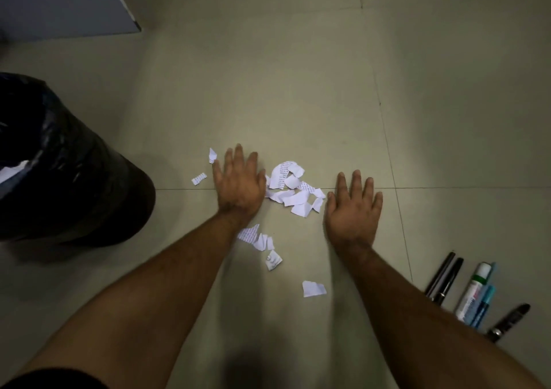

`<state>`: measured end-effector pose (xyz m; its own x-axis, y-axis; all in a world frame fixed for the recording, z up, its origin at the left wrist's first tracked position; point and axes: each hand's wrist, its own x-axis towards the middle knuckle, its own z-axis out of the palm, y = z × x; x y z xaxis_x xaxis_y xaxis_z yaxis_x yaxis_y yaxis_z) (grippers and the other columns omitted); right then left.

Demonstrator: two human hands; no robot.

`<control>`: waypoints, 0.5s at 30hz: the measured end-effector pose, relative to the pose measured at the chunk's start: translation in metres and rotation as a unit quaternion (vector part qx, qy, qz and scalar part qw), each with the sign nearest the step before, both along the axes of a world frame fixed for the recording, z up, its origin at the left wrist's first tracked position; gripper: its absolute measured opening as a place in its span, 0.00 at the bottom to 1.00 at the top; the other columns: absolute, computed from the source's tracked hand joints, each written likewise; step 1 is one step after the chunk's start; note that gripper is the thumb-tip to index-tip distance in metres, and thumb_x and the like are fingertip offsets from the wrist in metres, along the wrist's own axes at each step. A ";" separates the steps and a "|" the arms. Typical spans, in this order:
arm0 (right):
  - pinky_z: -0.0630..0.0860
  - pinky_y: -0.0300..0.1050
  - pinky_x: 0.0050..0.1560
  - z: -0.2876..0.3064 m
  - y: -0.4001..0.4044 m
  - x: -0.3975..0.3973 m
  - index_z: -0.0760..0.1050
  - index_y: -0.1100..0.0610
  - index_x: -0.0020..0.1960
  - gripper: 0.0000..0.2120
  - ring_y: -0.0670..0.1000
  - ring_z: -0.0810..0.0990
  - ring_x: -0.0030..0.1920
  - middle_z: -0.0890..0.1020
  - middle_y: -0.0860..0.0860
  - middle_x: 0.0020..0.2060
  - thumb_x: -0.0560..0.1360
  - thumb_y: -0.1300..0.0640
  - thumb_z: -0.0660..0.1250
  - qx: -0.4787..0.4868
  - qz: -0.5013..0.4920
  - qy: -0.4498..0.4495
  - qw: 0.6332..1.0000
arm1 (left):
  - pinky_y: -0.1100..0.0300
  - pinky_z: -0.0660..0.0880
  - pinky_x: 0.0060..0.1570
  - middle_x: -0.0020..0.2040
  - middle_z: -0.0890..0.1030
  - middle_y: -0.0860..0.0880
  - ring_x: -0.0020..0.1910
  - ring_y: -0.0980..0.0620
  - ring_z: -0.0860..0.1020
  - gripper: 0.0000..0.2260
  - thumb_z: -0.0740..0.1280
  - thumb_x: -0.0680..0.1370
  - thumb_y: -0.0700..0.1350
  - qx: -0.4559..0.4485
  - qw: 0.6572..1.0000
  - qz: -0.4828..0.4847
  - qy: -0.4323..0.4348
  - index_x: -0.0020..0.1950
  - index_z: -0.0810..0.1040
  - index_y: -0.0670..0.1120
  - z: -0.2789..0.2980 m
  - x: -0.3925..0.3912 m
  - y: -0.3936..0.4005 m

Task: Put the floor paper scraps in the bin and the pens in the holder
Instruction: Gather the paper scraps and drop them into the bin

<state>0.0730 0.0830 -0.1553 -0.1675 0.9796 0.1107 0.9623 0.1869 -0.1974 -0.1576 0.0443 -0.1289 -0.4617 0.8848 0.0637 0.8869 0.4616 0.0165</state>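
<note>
**Both hands flat on the floor either side of the paper pile**

At the far left the bin [74,180] is cut off by the frame edge; its black liner hides the inside, apart from a pale patch showing in the mouth that cannot be made out. Above it a grey panel [65,1] runs out of the top left corner. A dark sleeve [50,379] is clipped at the bottom edge.

Two small scraps [199,178] lie just left of the left hand [240,186], which rests palm down with fingers spread and holds nothing. Its forearm covers part of a second small cluster [259,241] near the wrist. Between the hands sits the main pile of paper scraps [293,190], touching the left hand's thumb side and lying close to the right hand [353,209]. The right hand is likewise flat, fingers splayed, gripping nothing. One lone scrap [313,288] lies nearer the camera between the forearms.

The tiled floor [298,75] beyond the hands is bare all the way to the top edge.

At lower right the pens [474,294] lie side by side, partly hidden by the right forearm. Printed lines show on several scraps and on the white marker's barrel, all too small and blurred to read.
</note>
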 end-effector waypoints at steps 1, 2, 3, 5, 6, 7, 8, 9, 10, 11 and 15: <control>0.56 0.62 0.73 -0.002 -0.002 -0.005 0.66 0.51 0.75 0.24 0.62 0.62 0.75 0.66 0.56 0.75 0.81 0.46 0.55 0.000 -0.020 0.006 1.000 | 0.38 0.55 0.72 0.77 0.63 0.42 0.76 0.40 0.61 0.23 0.55 0.80 0.57 -0.021 0.999 0.037 -0.010 0.73 0.67 0.50 0.001 -0.007 0.002; 0.55 0.62 0.73 -0.004 -0.003 -0.007 0.66 0.51 0.75 0.24 0.62 0.61 0.76 0.65 0.56 0.76 0.81 0.47 0.54 -0.001 -0.032 0.009 0.999 | 0.38 0.53 0.72 0.78 0.60 0.42 0.77 0.40 0.58 0.25 0.54 0.80 0.58 -0.046 0.996 0.069 -0.038 0.75 0.63 0.51 0.001 -0.012 0.004; 0.55 0.62 0.74 -0.005 -0.002 -0.007 0.65 0.51 0.75 0.24 0.62 0.60 0.76 0.65 0.56 0.76 0.81 0.47 0.55 -0.004 -0.033 0.014 0.999 | 0.38 0.52 0.73 0.79 0.57 0.43 0.77 0.40 0.55 0.26 0.54 0.80 0.60 -0.067 0.991 0.092 -0.075 0.77 0.61 0.52 0.001 -0.015 0.005; 0.54 0.63 0.74 -0.007 -0.003 -0.003 0.65 0.51 0.75 0.24 0.62 0.59 0.76 0.64 0.56 0.76 0.81 0.47 0.55 -0.007 -0.022 0.013 1.000 | 0.41 0.52 0.74 0.79 0.56 0.43 0.78 0.41 0.54 0.27 0.53 0.80 0.61 -0.073 0.986 0.092 -0.114 0.77 0.60 0.52 -0.003 -0.013 0.002; 0.54 0.62 0.74 -0.008 -0.004 -0.003 0.65 0.52 0.75 0.25 0.62 0.59 0.76 0.64 0.56 0.76 0.81 0.46 0.55 -0.005 -0.019 0.009 1.000 | 0.42 0.55 0.74 0.78 0.59 0.42 0.77 0.41 0.56 0.26 0.53 0.80 0.61 -0.059 0.989 0.069 -0.115 0.76 0.63 0.51 -0.004 -0.007 -0.003; 0.54 0.62 0.74 -0.007 -0.005 -0.003 0.65 0.52 0.75 0.25 0.63 0.58 0.76 0.63 0.57 0.76 0.80 0.45 0.54 -0.006 -0.018 0.009 1.000 | 0.44 0.58 0.72 0.76 0.63 0.42 0.76 0.41 0.60 0.25 0.53 0.80 0.61 -0.035 0.992 0.035 -0.116 0.73 0.67 0.51 -0.004 0.000 -0.009; 0.54 0.63 0.74 -0.005 -0.006 -0.004 0.65 0.52 0.76 0.26 0.63 0.58 0.76 0.63 0.58 0.76 0.80 0.44 0.54 -0.010 -0.016 0.009 1.000 | 0.45 0.63 0.70 0.74 0.67 0.42 0.73 0.42 0.65 0.25 0.52 0.79 0.60 -0.010 0.993 -0.004 -0.114 0.71 0.70 0.50 -0.002 0.007 -0.015; 0.54 0.63 0.74 -0.004 -0.007 -0.005 0.64 0.53 0.76 0.28 0.64 0.58 0.76 0.63 0.58 0.76 0.79 0.42 0.54 -0.013 -0.011 0.008 1.000 | 0.47 0.66 0.66 0.71 0.71 0.43 0.70 0.42 0.69 0.24 0.53 0.78 0.59 0.017 0.994 -0.038 -0.102 0.69 0.73 0.49 -0.001 0.010 -0.020; 0.54 0.63 0.74 -0.004 -0.008 -0.005 0.64 0.53 0.76 0.29 0.64 0.58 0.76 0.63 0.59 0.76 0.79 0.41 0.54 -0.015 -0.006 0.005 1.000 | 0.48 0.68 0.63 0.69 0.73 0.42 0.66 0.42 0.72 0.23 0.55 0.78 0.58 0.045 0.994 -0.053 -0.084 0.67 0.74 0.49 0.000 0.008 -0.023; 0.54 0.63 0.74 -0.005 -0.008 -0.006 0.64 0.53 0.76 0.29 0.64 0.58 0.76 0.63 0.59 0.76 0.79 0.40 0.54 -0.014 -0.003 0.002 1.000 | 0.48 0.68 0.62 0.68 0.74 0.42 0.65 0.42 0.74 0.22 0.57 0.78 0.57 0.071 0.994 -0.043 -0.074 0.66 0.75 0.48 0.000 0.002 -0.021; 0.53 0.64 0.74 -0.004 -0.005 -0.006 0.64 0.52 0.76 0.30 0.65 0.57 0.76 0.62 0.59 0.76 0.79 0.39 0.53 -0.021 -0.001 -0.002 1.000 | 0.48 0.62 0.71 0.73 0.68 0.40 0.72 0.40 0.66 0.28 0.51 0.77 0.60 0.033 0.988 0.012 -0.154 0.71 0.70 0.48 0.004 -0.006 -0.005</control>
